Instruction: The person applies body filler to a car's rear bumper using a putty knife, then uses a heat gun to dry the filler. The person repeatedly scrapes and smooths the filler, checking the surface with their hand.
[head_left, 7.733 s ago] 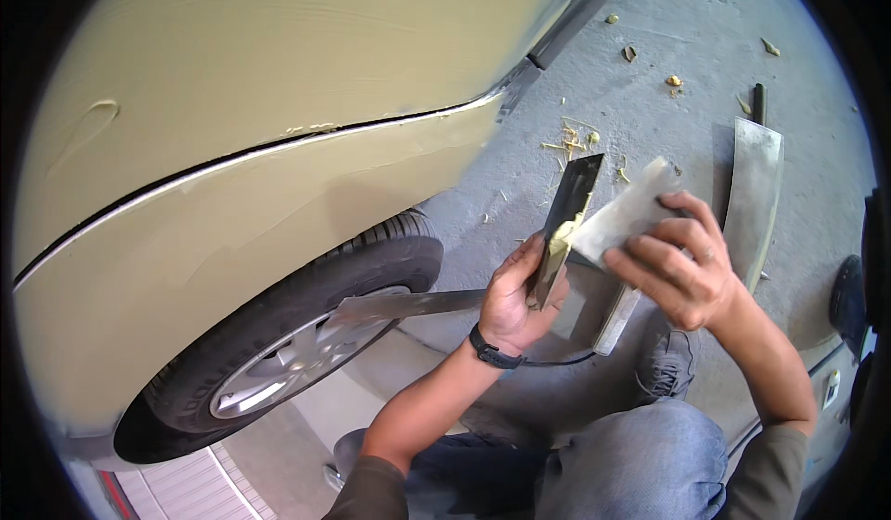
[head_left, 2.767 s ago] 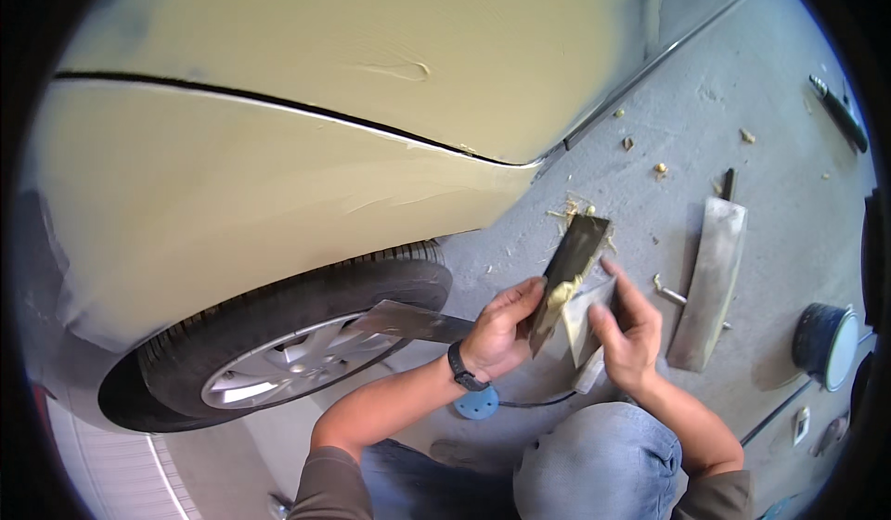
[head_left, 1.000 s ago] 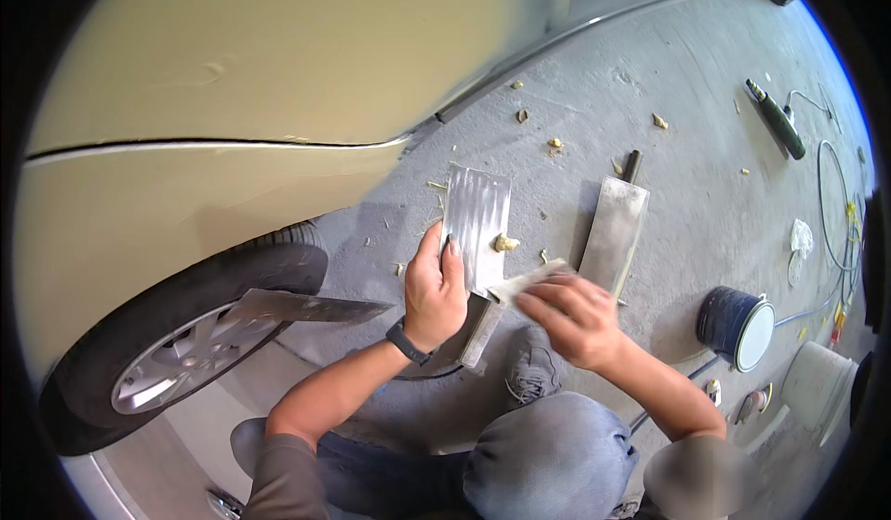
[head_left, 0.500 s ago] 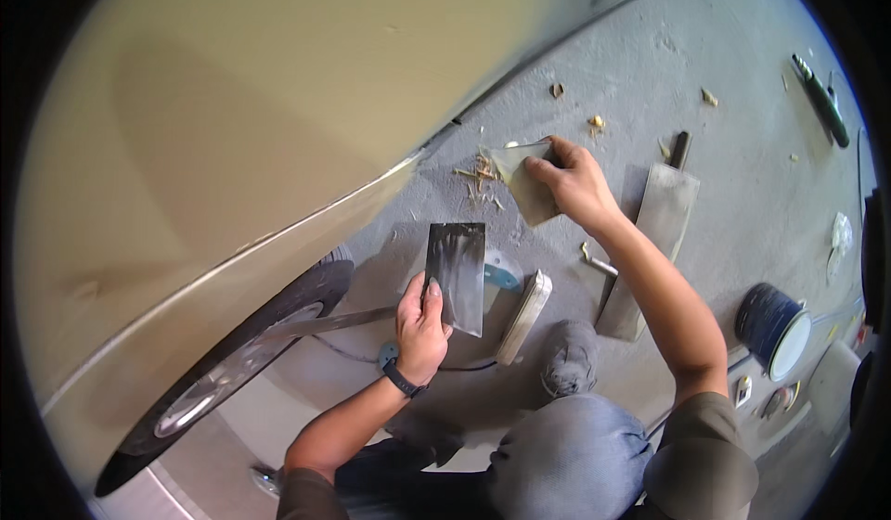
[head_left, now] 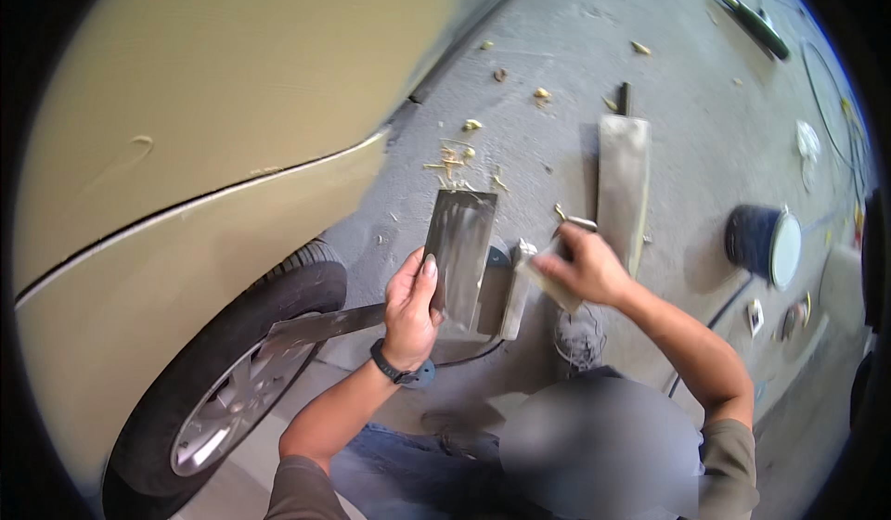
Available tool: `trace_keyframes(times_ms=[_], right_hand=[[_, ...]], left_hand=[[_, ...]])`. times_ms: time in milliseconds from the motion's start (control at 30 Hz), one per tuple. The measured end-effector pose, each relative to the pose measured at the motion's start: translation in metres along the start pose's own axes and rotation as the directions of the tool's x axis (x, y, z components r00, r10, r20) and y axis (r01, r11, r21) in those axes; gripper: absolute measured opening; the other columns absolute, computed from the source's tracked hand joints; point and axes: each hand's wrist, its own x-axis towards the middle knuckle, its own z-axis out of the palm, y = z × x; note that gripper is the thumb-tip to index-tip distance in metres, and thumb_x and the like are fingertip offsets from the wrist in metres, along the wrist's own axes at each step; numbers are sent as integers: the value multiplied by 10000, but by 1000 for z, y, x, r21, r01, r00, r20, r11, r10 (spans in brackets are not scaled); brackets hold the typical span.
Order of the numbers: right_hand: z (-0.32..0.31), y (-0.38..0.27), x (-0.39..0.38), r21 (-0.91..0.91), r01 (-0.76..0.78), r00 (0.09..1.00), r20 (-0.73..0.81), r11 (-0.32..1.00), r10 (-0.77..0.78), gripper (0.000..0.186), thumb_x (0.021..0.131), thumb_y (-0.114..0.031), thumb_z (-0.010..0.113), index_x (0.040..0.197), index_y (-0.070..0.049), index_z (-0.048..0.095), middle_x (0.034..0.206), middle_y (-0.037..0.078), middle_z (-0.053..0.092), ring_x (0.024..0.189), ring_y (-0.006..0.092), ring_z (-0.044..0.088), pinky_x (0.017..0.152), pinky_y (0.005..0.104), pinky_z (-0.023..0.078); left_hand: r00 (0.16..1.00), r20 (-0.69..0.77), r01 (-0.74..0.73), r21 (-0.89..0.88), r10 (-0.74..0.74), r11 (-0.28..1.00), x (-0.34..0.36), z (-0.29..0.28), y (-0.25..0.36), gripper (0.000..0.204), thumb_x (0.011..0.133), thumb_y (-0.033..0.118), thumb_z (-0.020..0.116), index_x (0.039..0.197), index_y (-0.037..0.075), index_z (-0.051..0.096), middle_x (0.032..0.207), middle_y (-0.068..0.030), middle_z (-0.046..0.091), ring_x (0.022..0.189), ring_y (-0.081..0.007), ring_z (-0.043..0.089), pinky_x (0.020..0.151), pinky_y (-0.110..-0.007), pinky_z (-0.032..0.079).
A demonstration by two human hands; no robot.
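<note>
My left hand [head_left: 410, 305] grips a wide flat metal blade [head_left: 459, 253] by its lower edge and holds it upright in front of me. My right hand [head_left: 583, 265] holds a smaller scraper [head_left: 541, 271] just right of that blade, its tip near the blade's right edge. A beige car body panel [head_left: 213, 130] with a small dent fills the upper left. Its front wheel [head_left: 237, 372] stands below my left forearm.
On the grey concrete floor lie a long flat metal board [head_left: 623, 186], a dark round tin [head_left: 763, 242] on its side, yellowish scraped bits [head_left: 455, 156], a dark tool [head_left: 754, 24] and a cable [head_left: 831, 84] at the far right. A thin metal strip [head_left: 320, 323] leans by the tyre.
My right hand has come back from the floor near the scraped bits to beside the blade. The blade in my left hand has stayed upright.
</note>
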Motion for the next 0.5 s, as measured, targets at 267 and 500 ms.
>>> trace_keyframes(times_ms=[267, 500], right_hand=[[-7, -29, -92, 700, 218, 924, -372, 681, 86, 283, 946, -194, 765, 1073, -13, 589, 867, 23, 665, 792, 54, 584, 669, 257, 493], [22, -40, -134, 339, 60, 766, -619, 939, 175, 329, 931, -225, 760, 1078, -15, 553, 730, 149, 672, 634, 248, 658, 608, 364, 500]], left_hand=[[741, 647, -572, 471, 178, 672, -42, 5, 13, 321, 950, 135, 562, 1219, -30, 624, 757, -11, 639, 631, -67, 542, 601, -250, 444], [655, 726, 307, -2, -210, 952, -63, 43, 4, 1107, 673, 193, 629, 1623, -28, 106, 1652, -134, 249, 1508, -192, 286, 1231, -310, 186]])
